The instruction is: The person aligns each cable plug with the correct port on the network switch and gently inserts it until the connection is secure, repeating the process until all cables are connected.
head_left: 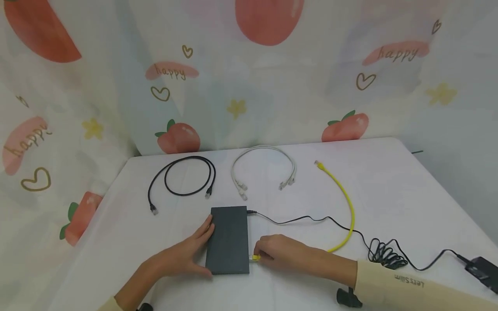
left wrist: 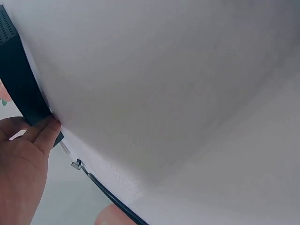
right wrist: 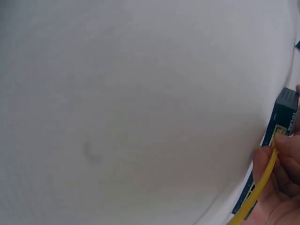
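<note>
A dark, flat network switch (head_left: 228,242) lies on the white table, its row of ports along the right side. My left hand (head_left: 190,252) rests against its left edge, thumb near the front corner and fingers higher up; the left wrist view catches those fingers (left wrist: 44,131) on the casing. With my right hand (head_left: 282,252) I pinch the plug end of a yellow Ethernet cable (head_left: 351,207) right at the port nearest the front. Seen from the right wrist, the yellow cable (right wrist: 260,185) runs out between thumb and fingers, and its plug tip is at the port opening.
Behind the switch lie a coiled black Ethernet cable (head_left: 189,194) and white Ethernet cables (head_left: 264,147). A thin black power cord (head_left: 307,217) leads from the switch, through a bundled coil (head_left: 387,255), to a power adapter (head_left: 482,273) at the right. A patterned curtain (head_left: 272,95) hangs behind the table.
</note>
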### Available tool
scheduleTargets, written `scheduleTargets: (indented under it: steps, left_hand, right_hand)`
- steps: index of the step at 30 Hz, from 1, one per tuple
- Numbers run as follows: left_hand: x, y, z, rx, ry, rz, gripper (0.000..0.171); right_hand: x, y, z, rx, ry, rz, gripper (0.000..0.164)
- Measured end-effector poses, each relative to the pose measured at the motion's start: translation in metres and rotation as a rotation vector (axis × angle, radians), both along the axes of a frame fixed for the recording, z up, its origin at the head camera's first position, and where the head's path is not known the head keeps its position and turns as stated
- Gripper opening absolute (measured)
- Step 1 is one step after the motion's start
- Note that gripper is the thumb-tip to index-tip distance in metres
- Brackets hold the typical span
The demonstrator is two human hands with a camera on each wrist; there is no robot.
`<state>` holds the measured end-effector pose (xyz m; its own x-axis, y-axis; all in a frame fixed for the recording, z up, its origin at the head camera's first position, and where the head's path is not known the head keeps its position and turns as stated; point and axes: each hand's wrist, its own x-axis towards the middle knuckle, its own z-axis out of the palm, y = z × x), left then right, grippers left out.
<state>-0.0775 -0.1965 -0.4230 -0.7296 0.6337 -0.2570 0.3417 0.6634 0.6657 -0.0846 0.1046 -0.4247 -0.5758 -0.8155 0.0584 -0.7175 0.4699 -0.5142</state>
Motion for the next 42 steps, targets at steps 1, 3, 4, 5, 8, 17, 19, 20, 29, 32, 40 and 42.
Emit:
scheduleTargets:
  steps: [1,3,4,5,8,17,19,20,29,32,40,42]
  left_hand:
    - [0.0,0.0,0.0,0.001,-0.004,0.003,0.116]
    - [0.002,-0.001,-0.001,-0.003,-0.012,0.005,0.118]
    - [0.002,-0.001,-0.002,-0.006,-0.018,0.004,0.119]
    - [0.002,-0.002,-0.002,-0.008,-0.028,0.002,0.12]
    - [0.003,-0.004,-0.003,-0.027,-0.045,-0.012,0.121]
    - [-0.003,-0.002,-0.004,-0.049,0.017,-0.009,0.119]
    - [-0.004,-0.002,-0.005,-0.05,0.028,-0.009,0.118]
    - [-0.004,-0.001,-0.005,-0.054,0.033,-0.01,0.118]
    - [-0.006,0.002,-0.003,-0.12,0.079,-0.046,0.115]
    - [-0.006,0.002,-0.003,-0.129,0.105,-0.059,0.114]
    - [-0.005,0.003,0.001,-0.153,0.155,-0.075,0.112]
    - [-0.006,0.003,0.001,-0.152,0.16,-0.078,0.112]
  right_hand:
    - [0.001,-0.001,-0.001,-0.005,0.004,-0.006,0.01]
    - [0.002,-0.002,-0.002,-0.013,0.003,-0.02,0.009]
    - [0.002,-0.003,-0.003,-0.01,-0.007,-0.03,0.008]
    - [0.003,-0.003,-0.003,-0.008,-0.018,-0.041,0.008]
    - [0.003,-0.005,-0.004,0.01,-0.04,-0.058,0.006]
    - [0.005,-0.005,-0.006,-0.019,-0.068,-0.049,0.004]
    - [0.005,-0.004,-0.007,-0.022,-0.059,-0.039,0.003]
    - [0.004,-0.004,-0.006,-0.022,-0.052,-0.034,0.003]
    - [0.006,-0.007,-0.003,-0.019,0.02,-0.017,0.005]
    - [0.006,-0.009,-0.004,-0.012,0.025,-0.015,0.004]
    - [0.006,-0.013,-0.004,0.003,0.066,-0.009,0.004]
    - [0.005,-0.013,-0.003,0.015,0.069,-0.013,0.004]
